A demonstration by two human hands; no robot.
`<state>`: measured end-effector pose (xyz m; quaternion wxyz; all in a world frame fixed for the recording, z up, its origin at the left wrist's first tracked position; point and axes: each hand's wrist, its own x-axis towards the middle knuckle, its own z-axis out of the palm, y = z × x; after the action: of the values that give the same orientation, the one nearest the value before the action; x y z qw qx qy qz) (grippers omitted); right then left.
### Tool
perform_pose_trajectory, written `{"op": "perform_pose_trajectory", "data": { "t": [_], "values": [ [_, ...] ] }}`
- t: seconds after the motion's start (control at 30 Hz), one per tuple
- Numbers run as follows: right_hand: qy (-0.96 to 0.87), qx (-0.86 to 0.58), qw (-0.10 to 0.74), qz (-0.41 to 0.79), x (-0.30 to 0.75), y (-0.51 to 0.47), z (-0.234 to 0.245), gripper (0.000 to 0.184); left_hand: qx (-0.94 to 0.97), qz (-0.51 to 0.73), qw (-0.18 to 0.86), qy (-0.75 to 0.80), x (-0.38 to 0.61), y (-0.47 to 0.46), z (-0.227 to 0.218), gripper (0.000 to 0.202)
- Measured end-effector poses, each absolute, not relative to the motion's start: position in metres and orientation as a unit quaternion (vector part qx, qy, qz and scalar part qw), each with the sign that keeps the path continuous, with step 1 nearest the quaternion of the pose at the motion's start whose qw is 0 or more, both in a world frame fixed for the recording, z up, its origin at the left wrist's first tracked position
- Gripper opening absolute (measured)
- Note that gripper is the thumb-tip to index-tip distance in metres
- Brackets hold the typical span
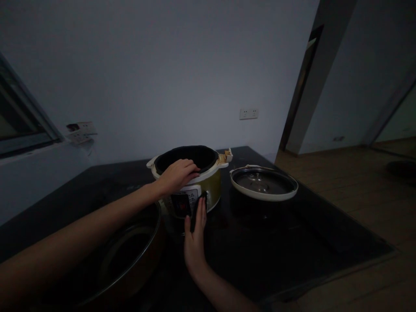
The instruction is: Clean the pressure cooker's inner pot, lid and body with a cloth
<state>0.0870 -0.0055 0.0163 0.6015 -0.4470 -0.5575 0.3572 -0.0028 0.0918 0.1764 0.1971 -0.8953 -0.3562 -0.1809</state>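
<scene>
An electric pressure cooker (pixel 212 186) with its lid off stands on the black tabletop, a white rim around its dark inside. My left hand (pixel 180 173) is curled over the front of that rim, its fingertips partly hidden. Low at the cooker's front, my right hand (pixel 196 240) is held upright, fingers stretched out against the front beside the control panel (pixel 182 204), thumb apart. A dark patch lies at its fingertips; in this dim light I cannot tell what it is. To the right, the round lid (pixel 279 196) lies with its inner side up.
A large wide bowl or basin (pixel 155 236) with a shiny rim stands at the near left, partly behind my left forearm. The black table (pixel 312 247) meets the wall at the back. A wall socket (pixel 248 114) is above it. A window is at the left.
</scene>
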Motion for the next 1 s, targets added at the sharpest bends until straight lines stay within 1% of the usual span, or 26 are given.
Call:
{"op": "perform_pose_trajectory", "data": {
  "t": [0.2,0.3,0.4,0.5,0.6,0.7,0.8,0.9,1.0],
  "values": [
    [-0.672,-0.411,0.584,0.196,0.093,0.024,0.042,0.059,-0.909,-0.163,0.197,-0.328,-0.016,0.088,0.18,0.021],
    [-0.668,-0.42,0.591,0.167,0.096,0.04,0.044,0.059,-0.904,-0.163,0.179,-0.351,-0.014,0.087,0.18,0.02],
    [-0.603,-0.454,0.627,0.192,0.098,0.052,0.034,0.061,-0.899,-0.167,0.162,-0.371,-0.012,0.083,0.18,0.02],
    [-0.49,-0.509,0.654,0.273,0.099,0.064,0.013,0.067,-0.891,-0.166,0.157,-0.393,-0.007,0.08,0.181,0.018],
    [-0.402,-0.542,0.646,0.357,0.097,0.069,-0.01,0.073,-0.874,-0.17,0.16,-0.426,0.002,0.08,0.182,0.022],
    [-0.382,-0.55,0.634,0.386,0.09,0.06,-0.021,0.076,-0.855,-0.162,0.183,-0.457,0.013,0.084,0.182,0.028],
    [-0.424,-0.522,0.642,0.369,0.083,0.044,-0.011,0.076,-0.851,-0.137,0.21,-0.462,0.022,0.089,0.182,0.03],
    [-0.502,-0.486,0.642,0.315,0.079,0.032,0.015,0.071,-0.849,-0.139,0.223,-0.459,0.028,0.093,0.181,0.034],
    [-0.539,-0.468,0.639,0.285,0.083,0.034,0.038,0.073,-0.84,-0.148,0.234,-0.467,0.032,0.094,0.178,0.036]
  ]
}}
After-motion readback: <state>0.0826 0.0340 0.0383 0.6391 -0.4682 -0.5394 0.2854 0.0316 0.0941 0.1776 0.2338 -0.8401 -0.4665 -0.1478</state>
